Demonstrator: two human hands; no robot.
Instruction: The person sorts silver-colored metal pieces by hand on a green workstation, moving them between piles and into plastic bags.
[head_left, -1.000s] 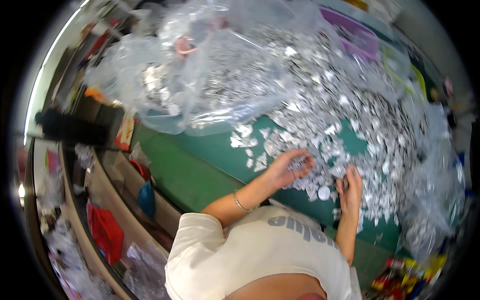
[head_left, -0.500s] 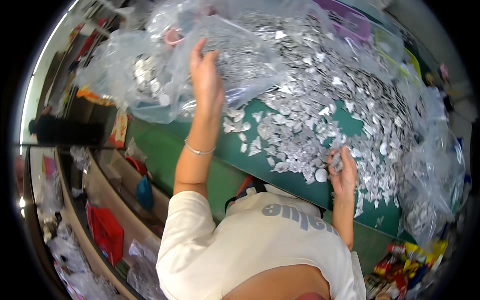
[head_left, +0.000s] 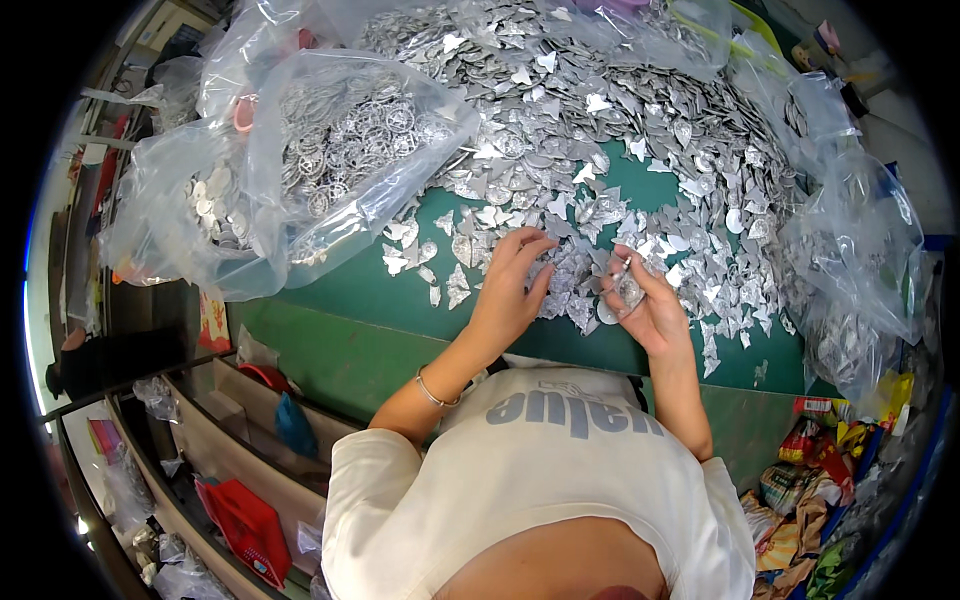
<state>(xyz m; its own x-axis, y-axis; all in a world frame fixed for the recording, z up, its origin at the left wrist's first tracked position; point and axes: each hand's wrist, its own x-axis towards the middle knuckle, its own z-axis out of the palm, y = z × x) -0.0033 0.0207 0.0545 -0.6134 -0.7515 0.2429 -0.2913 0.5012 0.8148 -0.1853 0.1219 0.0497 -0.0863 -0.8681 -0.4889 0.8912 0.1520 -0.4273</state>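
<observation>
A big heap of small silver metal pieces (head_left: 640, 130) covers a green table (head_left: 350, 330). My left hand (head_left: 512, 285) rests flat on the near edge of the heap, fingers spread over loose pieces. My right hand (head_left: 645, 305) is held just above the table, pinching a small shiny metal piece (head_left: 628, 288) between thumb and fingers. A thin bracelet (head_left: 432, 392) circles my left wrist. A clear plastic bag (head_left: 330, 150) of round silver rings lies to the left of the heap.
More clear bags of metal parts (head_left: 860, 260) lie at the right edge. Colourful wrappers (head_left: 820, 470) lie at lower right. Below the table's left side are shelves with a red bag (head_left: 245, 525) and a blue object (head_left: 295, 425).
My left hand came down from the plastic bag at upper left and returned to the heap's near edge. My right hand stayed in place, holding a piece.
</observation>
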